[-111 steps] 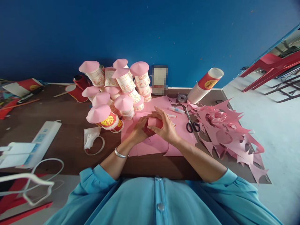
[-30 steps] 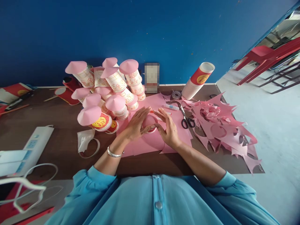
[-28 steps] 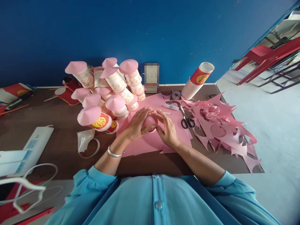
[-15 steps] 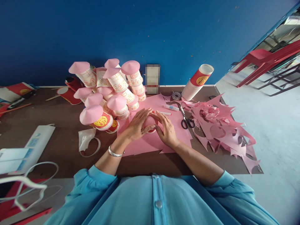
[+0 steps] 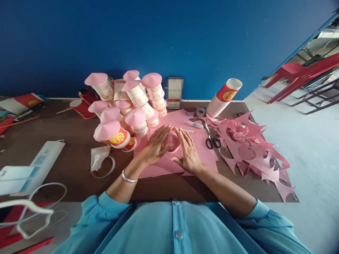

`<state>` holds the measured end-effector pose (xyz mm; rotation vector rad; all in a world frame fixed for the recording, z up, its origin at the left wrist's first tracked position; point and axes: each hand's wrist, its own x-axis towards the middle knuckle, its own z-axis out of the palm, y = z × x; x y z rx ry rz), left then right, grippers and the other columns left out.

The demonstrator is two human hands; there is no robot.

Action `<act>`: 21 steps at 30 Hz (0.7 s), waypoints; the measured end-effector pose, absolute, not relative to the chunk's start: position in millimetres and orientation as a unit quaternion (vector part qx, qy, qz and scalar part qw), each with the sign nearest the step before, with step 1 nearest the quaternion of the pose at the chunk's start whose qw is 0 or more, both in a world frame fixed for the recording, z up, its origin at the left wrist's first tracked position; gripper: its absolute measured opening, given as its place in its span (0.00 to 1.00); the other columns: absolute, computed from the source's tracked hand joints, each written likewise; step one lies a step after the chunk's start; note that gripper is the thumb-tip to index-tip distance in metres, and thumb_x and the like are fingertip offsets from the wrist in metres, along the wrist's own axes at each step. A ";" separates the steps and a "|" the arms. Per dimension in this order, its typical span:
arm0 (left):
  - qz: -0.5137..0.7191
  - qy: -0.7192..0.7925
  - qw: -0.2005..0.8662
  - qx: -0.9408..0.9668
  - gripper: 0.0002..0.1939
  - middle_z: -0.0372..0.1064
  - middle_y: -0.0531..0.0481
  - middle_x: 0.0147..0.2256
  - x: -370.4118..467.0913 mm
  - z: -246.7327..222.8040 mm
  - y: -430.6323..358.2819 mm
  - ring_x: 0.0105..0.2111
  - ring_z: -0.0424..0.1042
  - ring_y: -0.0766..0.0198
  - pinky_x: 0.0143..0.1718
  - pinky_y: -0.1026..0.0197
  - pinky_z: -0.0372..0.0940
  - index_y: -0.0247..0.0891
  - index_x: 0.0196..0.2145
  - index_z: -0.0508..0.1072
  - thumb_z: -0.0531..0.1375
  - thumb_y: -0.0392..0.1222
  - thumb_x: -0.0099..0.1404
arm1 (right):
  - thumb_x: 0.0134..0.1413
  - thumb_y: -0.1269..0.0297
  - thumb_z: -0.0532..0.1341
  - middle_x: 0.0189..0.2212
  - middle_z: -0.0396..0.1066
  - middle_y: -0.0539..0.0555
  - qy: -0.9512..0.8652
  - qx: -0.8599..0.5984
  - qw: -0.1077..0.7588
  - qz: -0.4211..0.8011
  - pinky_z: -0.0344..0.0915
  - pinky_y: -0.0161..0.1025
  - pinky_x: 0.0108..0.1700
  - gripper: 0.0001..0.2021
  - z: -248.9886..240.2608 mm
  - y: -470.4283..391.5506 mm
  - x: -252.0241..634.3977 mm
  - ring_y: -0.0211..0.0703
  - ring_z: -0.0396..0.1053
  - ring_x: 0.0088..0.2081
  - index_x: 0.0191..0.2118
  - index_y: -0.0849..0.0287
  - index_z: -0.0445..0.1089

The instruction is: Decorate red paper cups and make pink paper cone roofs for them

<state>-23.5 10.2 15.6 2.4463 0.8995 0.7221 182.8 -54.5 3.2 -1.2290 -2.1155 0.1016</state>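
A pink paper cone sits over what looks like a paper cup, only whose rim shows beneath it. My left hand lies along its left side, fingers stretched out and thumb at the cone's front. On the other side my right hand is spread, thumb held away from the cone. Pink paper sheets lie under both. Just beyond my fingertips is a white and red pen. A glue stick and black-handled scissors are to the right.
Decorated paper cups with pink cone tops are piled at left. Pink scraps cover the right side of the table. A slanting cup stack, a tape roll and a phone stand near the blue wall. A power strip lies left.
My hands have loosened from around the cone. The right hand has shifted slightly away, its thumb now apart from the left thumb, and more of the cone shows.
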 end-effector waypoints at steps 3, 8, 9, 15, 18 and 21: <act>0.252 0.323 0.224 0.884 0.33 0.53 0.37 0.73 -22.8 13.9 9.6 0.75 0.49 0.49 0.74 0.40 0.53 0.41 0.75 0.48 0.47 0.56 0.79 | 0.67 0.33 0.49 0.75 0.49 0.71 -0.820 -0.474 0.319 0.038 0.52 0.66 0.74 0.53 -2.0 -53.5 180.9 0.64 0.46 0.76 0.77 0.65 0.20; 0.240 0.337 0.223 0.883 0.34 0.52 0.37 0.74 -23.0 14.9 9.1 0.75 0.47 0.48 0.74 0.39 0.51 0.41 0.75 0.48 0.48 0.56 0.78 | 0.68 0.33 0.48 0.75 0.49 0.70 -0.814 -0.486 0.316 0.040 0.50 0.67 0.74 0.52 -2.9 -52.3 180.9 0.64 0.45 0.77 0.77 0.63 0.20; 0.237 0.338 0.221 0.883 0.35 0.52 0.37 0.74 -22.8 15.5 8.9 0.76 0.47 0.47 0.74 0.39 0.51 0.41 0.75 0.48 0.48 0.57 0.78 | 0.68 0.33 0.48 0.75 0.49 0.69 -0.812 -0.489 0.316 0.039 0.49 0.68 0.74 0.52 -2.6 -51.9 181.2 0.64 0.46 0.77 0.77 0.63 0.20; 0.230 0.331 0.220 0.888 0.36 0.54 0.35 0.73 -20.7 16.1 8.0 0.75 0.47 0.47 0.73 0.39 0.52 0.38 0.75 0.49 0.48 0.58 0.78 | 0.69 0.36 0.50 0.74 0.53 0.68 -0.821 -0.480 0.310 0.019 0.51 0.67 0.74 0.51 -3.4 -48.8 182.1 0.63 0.51 0.75 0.77 0.62 0.17; 0.217 0.334 0.219 0.891 0.35 0.53 0.35 0.73 -21.9 17.2 8.2 0.76 0.47 0.46 0.74 0.38 0.51 0.38 0.75 0.49 0.48 0.58 0.78 | 0.70 0.38 0.51 0.73 0.54 0.68 -0.819 -0.480 0.315 0.013 0.52 0.67 0.73 0.50 -2.2 -48.8 181.9 0.62 0.53 0.74 0.77 0.62 0.19; 0.207 0.333 0.221 0.893 0.36 0.51 0.35 0.74 -22.9 19.3 9.0 0.76 0.46 0.46 0.74 0.38 0.49 0.39 0.75 0.48 0.48 0.59 0.78 | 0.70 0.39 0.52 0.73 0.56 0.68 -0.819 -0.476 0.320 0.006 0.52 0.67 0.74 0.50 0.1 -49.0 181.1 0.62 0.53 0.74 0.77 0.62 0.20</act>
